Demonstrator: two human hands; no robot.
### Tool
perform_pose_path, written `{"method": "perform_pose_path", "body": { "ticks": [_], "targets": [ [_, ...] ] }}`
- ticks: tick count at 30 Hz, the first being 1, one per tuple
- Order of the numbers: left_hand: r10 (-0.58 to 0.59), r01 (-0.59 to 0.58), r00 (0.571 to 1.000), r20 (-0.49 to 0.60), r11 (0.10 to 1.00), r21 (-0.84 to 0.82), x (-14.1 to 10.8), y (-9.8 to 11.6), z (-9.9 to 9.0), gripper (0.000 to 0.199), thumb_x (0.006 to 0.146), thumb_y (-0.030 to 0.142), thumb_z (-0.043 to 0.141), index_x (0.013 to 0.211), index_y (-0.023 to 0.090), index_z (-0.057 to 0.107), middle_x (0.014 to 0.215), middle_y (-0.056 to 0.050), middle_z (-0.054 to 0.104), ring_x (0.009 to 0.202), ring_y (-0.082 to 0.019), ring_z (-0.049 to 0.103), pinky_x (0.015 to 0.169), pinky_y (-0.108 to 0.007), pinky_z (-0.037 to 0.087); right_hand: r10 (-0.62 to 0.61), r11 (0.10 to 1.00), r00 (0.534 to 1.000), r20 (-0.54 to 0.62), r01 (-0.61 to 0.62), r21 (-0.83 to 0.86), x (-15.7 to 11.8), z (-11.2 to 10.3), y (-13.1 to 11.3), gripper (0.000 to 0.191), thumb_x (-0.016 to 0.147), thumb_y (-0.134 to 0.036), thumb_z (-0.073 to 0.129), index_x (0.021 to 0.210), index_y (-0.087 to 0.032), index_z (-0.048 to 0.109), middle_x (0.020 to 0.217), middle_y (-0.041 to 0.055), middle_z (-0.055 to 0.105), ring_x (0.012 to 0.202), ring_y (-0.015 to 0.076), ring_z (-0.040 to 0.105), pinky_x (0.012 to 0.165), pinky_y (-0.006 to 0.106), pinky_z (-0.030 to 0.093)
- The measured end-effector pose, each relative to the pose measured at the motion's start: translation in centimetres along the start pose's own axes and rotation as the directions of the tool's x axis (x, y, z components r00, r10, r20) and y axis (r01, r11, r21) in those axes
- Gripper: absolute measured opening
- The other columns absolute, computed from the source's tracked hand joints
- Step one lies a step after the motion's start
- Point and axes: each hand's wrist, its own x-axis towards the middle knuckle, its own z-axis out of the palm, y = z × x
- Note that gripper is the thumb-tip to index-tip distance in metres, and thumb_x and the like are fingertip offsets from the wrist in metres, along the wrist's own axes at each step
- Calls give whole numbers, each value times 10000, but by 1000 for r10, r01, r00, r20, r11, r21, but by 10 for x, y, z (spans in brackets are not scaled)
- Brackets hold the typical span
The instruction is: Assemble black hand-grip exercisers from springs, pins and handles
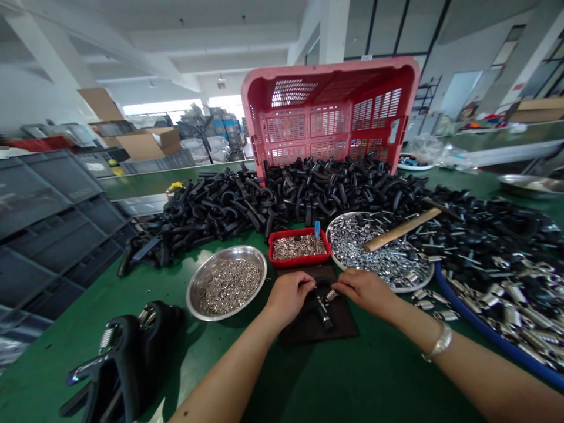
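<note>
On a dark mat (347,326) in front of me lies a black plastic clamp part (325,320) with a bit of metal on it. My left hand (288,295) is closed in a pinch at the part's left side; whatever its fingertips hold is too small to make out. From the right, my right hand (365,289) pinches a small metal coil spring (331,295) over the part. Finished-looking black spring clamps (127,352) stand at the front left of the table.
A steel bowl of small metal rings (227,284), a red tray of pins (299,248) and a white plate of metal pieces (379,252) surround the mat. Black parts (308,191) spill from a tipped red crate (330,111). Springs (513,299) lie at right, behind a blue rim.
</note>
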Motion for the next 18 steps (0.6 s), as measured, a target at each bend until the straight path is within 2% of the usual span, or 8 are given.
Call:
{"method": "perform_pose_path", "body": {
  "ticks": [3,7,10,13,15,18],
  "targets": [
    [5,-8,999,38,997,81,2,1,-3,165,783,222,495,846,190,645,852,-15,675,805,-156,598,736,-247,427,-7,996,998,67,13,-92,5,-8,-6,317,867,-371,417,722,-181,625,726,45,623,706,154,588,611,243,376],
    [-45,39,998,47,991,128,3,4,-7,156,759,246,548,887,180,609,839,-13,671,776,-151,603,696,-241,437,-2,948,987,158,52,-313,15,-21,-20,275,845,-362,460,762,-178,646,776,73,654,718,196,612,559,257,374],
    [-30,9,996,83,971,241,2,9,-9,130,771,283,548,837,195,618,810,-5,669,762,-157,599,682,-248,431,13,927,987,163,49,-372,18,-18,-26,299,840,-398,458,764,-184,653,761,78,665,705,209,624,530,257,372],
    [3,-42,995,102,924,381,2,14,-9,134,794,294,526,828,210,625,829,-5,663,778,-163,594,696,-259,422,50,945,996,74,-23,-327,11,-3,-22,387,857,-457,395,736,-185,642,715,67,657,662,194,626,516,254,380],
    [17,-72,992,124,885,459,2,17,-9,138,799,296,523,830,208,624,832,-10,660,782,-167,595,698,-263,420,66,962,997,-40,-74,-261,3,8,-15,395,861,-466,380,759,-178,630,714,63,647,654,184,622,532,259,404],
    [18,-116,983,182,830,546,5,23,-11,143,799,295,521,823,198,623,797,-21,655,755,-170,598,677,-264,424,-11,994,974,-226,-14,-111,-6,19,-6,297,861,-398,428,883,-170,616,811,73,648,745,177,618,635,270,452]
  ]
}}
